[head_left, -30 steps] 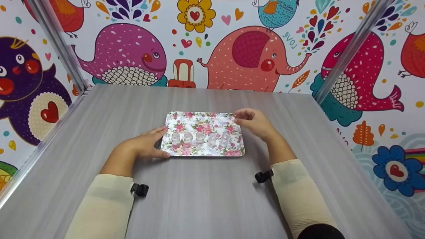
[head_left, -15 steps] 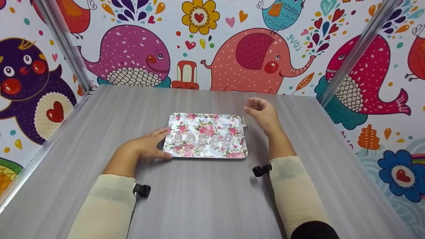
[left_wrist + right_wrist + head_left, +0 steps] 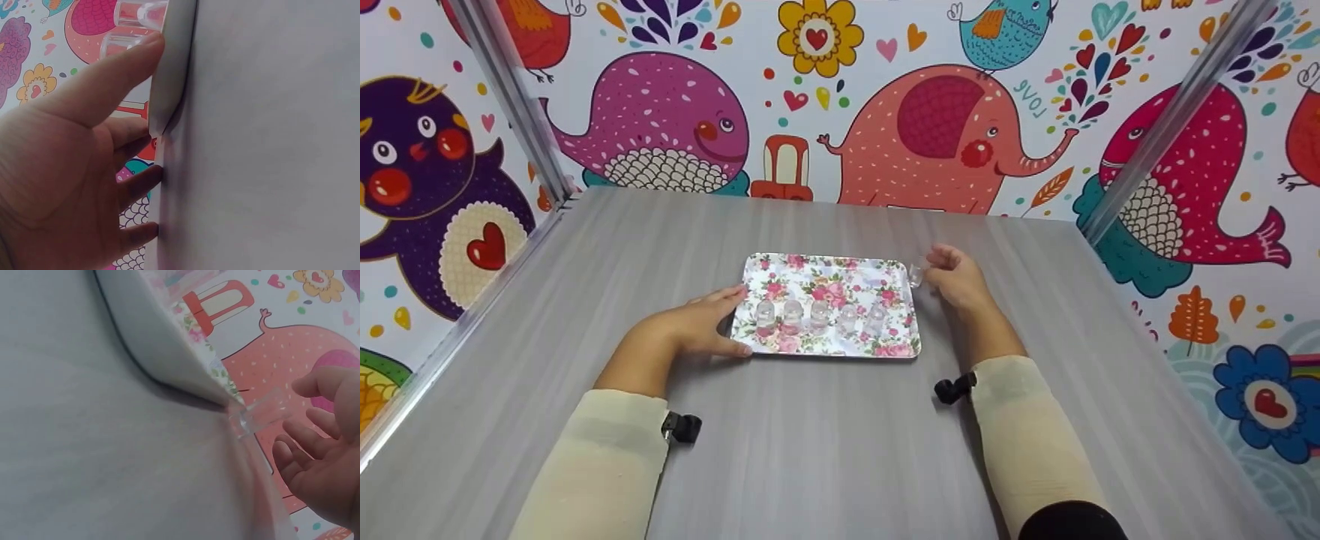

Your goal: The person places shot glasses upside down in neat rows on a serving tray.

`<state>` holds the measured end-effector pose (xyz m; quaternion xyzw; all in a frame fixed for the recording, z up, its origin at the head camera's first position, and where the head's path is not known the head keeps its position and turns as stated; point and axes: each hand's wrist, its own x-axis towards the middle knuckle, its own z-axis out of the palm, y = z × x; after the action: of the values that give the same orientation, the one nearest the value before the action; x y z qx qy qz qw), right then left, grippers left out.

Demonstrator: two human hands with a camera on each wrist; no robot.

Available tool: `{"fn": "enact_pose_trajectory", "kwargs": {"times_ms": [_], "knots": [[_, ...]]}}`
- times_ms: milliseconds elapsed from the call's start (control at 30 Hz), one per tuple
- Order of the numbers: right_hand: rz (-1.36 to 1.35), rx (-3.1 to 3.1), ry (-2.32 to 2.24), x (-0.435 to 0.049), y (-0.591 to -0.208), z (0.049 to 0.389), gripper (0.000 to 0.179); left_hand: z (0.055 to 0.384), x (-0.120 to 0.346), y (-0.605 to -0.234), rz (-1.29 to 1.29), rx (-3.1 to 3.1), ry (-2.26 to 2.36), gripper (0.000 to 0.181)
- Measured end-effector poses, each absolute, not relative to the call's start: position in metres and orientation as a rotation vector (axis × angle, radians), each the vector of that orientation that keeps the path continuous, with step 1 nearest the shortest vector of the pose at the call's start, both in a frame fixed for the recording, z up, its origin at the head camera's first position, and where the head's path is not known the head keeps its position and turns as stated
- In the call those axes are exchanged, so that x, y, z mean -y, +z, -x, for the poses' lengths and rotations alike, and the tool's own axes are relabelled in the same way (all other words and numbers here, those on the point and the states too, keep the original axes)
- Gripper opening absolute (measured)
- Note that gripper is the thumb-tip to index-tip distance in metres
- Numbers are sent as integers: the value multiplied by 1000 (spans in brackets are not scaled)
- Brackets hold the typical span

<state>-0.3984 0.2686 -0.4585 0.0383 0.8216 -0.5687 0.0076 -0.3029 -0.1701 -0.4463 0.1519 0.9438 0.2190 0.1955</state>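
Note:
In the head view, a floral tray [image 3: 825, 262] lies on the table with several small clear glasses [image 3: 793, 315] in a row along its near half. My left hand [image 3: 697, 326] rests against its left end, spread wide. Seen from the left wrist, the thumb [image 3: 132, 64] touches the rim while the other fingers reach past the corner to the table. Just off the tray's back right side stands a lone clear glass [image 3: 261, 413]. Beside it is my right hand [image 3: 956, 281]; the right wrist view shows its fingers loosely bent and apart from the glass.
The grey wood-grain table [image 3: 810, 442] extends around the tray. Walls printed with cartoon animals [image 3: 915, 142] close off its back and sides, with metal posts [image 3: 1162, 120] at the corners. A black wrist camera [image 3: 955, 388] sits on each sleeve.
My right hand has moved from the tray's back right corner outward to the right, then lower beside the lone glass. The left hand stays at the tray's left end.

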Motion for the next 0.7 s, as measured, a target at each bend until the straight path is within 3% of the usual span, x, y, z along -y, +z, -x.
{"fn": "enact_pose_trajectory", "kwargs": {"times_ms": [700], "knots": [[-62,-2753,-1324,-272,-478,399,46,305,172,-448,-437,-2648,610,116]]}}
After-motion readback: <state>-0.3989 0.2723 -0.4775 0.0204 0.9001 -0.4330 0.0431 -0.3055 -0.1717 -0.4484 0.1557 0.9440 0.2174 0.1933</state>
